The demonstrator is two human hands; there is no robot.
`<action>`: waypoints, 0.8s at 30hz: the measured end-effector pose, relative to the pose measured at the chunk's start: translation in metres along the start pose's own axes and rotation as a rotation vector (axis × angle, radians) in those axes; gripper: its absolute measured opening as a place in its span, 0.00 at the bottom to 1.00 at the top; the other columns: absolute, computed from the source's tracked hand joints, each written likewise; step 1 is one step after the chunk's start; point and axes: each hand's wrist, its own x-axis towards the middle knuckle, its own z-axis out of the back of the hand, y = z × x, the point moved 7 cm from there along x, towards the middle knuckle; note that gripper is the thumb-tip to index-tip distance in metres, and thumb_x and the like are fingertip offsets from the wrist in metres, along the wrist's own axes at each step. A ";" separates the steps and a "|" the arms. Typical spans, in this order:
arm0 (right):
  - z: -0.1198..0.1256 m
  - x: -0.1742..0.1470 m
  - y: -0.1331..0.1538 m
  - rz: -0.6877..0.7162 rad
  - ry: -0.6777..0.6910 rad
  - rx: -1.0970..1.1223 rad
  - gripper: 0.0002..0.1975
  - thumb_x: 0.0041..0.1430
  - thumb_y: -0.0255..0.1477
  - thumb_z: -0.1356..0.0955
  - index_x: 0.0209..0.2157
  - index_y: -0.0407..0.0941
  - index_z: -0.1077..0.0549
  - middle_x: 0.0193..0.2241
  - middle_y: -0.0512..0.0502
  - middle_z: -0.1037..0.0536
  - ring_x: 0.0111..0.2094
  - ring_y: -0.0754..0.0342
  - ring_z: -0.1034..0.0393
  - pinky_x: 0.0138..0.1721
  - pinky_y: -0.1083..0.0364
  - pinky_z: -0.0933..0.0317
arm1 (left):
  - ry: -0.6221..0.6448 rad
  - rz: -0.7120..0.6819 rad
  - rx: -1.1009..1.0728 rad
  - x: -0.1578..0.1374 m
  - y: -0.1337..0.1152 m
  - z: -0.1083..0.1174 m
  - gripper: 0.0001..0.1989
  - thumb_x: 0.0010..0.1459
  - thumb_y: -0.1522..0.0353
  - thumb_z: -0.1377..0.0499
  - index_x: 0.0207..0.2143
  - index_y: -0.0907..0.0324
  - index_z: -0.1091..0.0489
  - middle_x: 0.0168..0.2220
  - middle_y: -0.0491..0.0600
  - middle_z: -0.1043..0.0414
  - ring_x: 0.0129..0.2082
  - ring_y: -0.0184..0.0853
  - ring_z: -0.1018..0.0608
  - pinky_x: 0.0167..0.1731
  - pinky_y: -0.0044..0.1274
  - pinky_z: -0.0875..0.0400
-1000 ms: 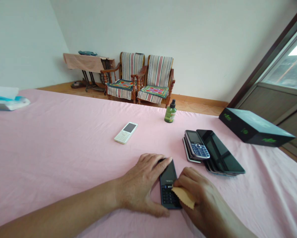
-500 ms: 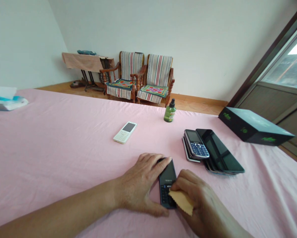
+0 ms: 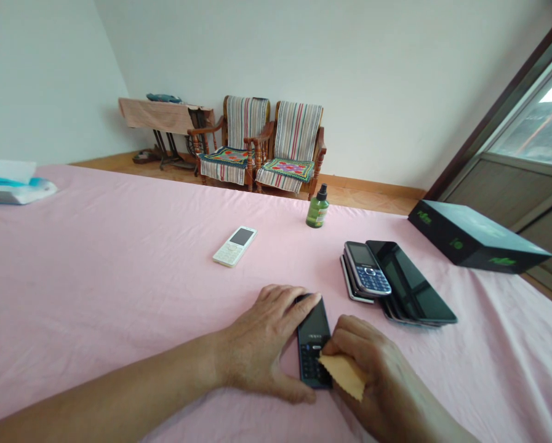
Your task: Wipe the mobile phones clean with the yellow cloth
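Observation:
A black keypad phone lies face up on the pink cloth in front of me. My left hand grips it, fingers over its top end and thumb by its bottom end. Pinched in my right hand is a small yellow cleaning cloth with a zigzag edge, which touches the keypad's right side. The cloth and fingers hide part of the keys. Farther off, a white keypad phone lies alone, face up.
To the right, a blue keypad phone tops one stack beside a pile of dark touchscreen devices. Behind stand a green spray bottle and a black box. A tissue pack lies at far left on the pink tablecloth.
The whole view has shifted very slightly. My right hand and the yellow cloth have barely moved along the keypad's right edge; my left hand keeps its hold on the phone.

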 end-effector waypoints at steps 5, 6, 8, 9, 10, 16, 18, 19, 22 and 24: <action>-0.003 0.002 0.008 0.057 0.015 0.062 0.10 0.50 0.16 0.32 0.31 0.44 0.26 0.31 0.45 0.26 0.35 0.51 0.33 0.33 0.55 0.42 | -0.001 0.003 0.001 0.000 -0.001 0.001 0.53 0.41 0.50 0.32 0.64 0.60 0.50 0.61 0.60 0.44 0.59 0.52 0.39 0.60 0.41 0.47; -0.003 0.003 0.008 0.060 0.020 0.060 0.10 0.50 0.16 0.32 0.32 0.44 0.26 0.32 0.45 0.26 0.35 0.51 0.33 0.33 0.55 0.42 | -0.003 0.001 -0.002 0.000 -0.001 0.001 0.53 0.41 0.50 0.32 0.64 0.60 0.50 0.61 0.60 0.44 0.59 0.52 0.39 0.60 0.41 0.47; -0.002 0.003 0.006 0.048 0.010 0.033 0.10 0.48 0.16 0.32 0.30 0.44 0.26 0.29 0.46 0.26 0.32 0.51 0.33 0.32 0.55 0.43 | -0.007 -0.006 -0.008 0.000 -0.002 0.002 0.53 0.41 0.51 0.32 0.64 0.60 0.51 0.60 0.60 0.43 0.59 0.52 0.39 0.60 0.41 0.47; 0.000 0.003 0.005 0.039 -0.003 0.016 0.09 0.48 0.16 0.32 0.28 0.44 0.26 0.28 0.47 0.27 0.31 0.52 0.34 0.31 0.55 0.44 | -0.006 -0.006 -0.007 0.000 -0.002 0.002 0.53 0.41 0.50 0.32 0.64 0.60 0.51 0.60 0.59 0.43 0.59 0.52 0.39 0.60 0.42 0.47; 0.001 0.003 0.004 0.032 -0.014 0.004 0.08 0.48 0.16 0.32 0.27 0.44 0.27 0.26 0.47 0.27 0.29 0.52 0.35 0.31 0.55 0.44 | -0.004 -0.005 -0.003 0.000 -0.002 0.001 0.53 0.41 0.50 0.32 0.64 0.59 0.51 0.60 0.59 0.43 0.59 0.52 0.39 0.60 0.42 0.46; -0.007 0.001 0.006 0.072 0.032 0.027 0.08 0.51 0.17 0.33 0.29 0.44 0.26 0.30 0.44 0.26 0.33 0.50 0.34 0.31 0.54 0.44 | 0.005 0.001 0.003 0.000 -0.002 0.001 0.55 0.39 0.49 0.31 0.64 0.60 0.50 0.60 0.59 0.43 0.59 0.51 0.39 0.61 0.40 0.48; -0.006 0.002 0.006 0.057 0.025 0.023 0.08 0.50 0.17 0.32 0.29 0.44 0.26 0.30 0.45 0.26 0.32 0.50 0.34 0.32 0.54 0.44 | 0.005 -0.002 0.005 0.001 -0.002 0.001 0.54 0.40 0.49 0.31 0.64 0.60 0.51 0.60 0.59 0.43 0.59 0.51 0.39 0.60 0.40 0.47; -0.005 0.002 0.006 0.049 0.014 0.024 0.08 0.50 0.17 0.32 0.29 0.44 0.26 0.29 0.45 0.26 0.32 0.50 0.34 0.32 0.54 0.44 | 0.005 -0.004 0.008 0.001 -0.002 0.001 0.54 0.40 0.49 0.31 0.64 0.60 0.51 0.60 0.59 0.43 0.59 0.51 0.39 0.60 0.40 0.47; -0.002 0.002 0.007 0.042 -0.006 0.041 0.08 0.50 0.16 0.32 0.27 0.44 0.27 0.28 0.46 0.27 0.32 0.51 0.34 0.32 0.54 0.44 | 0.004 -0.006 0.013 0.001 -0.001 0.000 0.53 0.41 0.50 0.32 0.64 0.59 0.52 0.60 0.59 0.44 0.59 0.51 0.39 0.60 0.41 0.47; -0.003 0.002 0.008 0.053 0.005 0.049 0.09 0.49 0.16 0.33 0.28 0.44 0.27 0.30 0.45 0.26 0.33 0.50 0.34 0.32 0.55 0.44 | 0.002 -0.005 0.010 0.001 0.000 0.000 0.54 0.41 0.49 0.32 0.64 0.59 0.51 0.60 0.59 0.44 0.59 0.51 0.39 0.60 0.41 0.47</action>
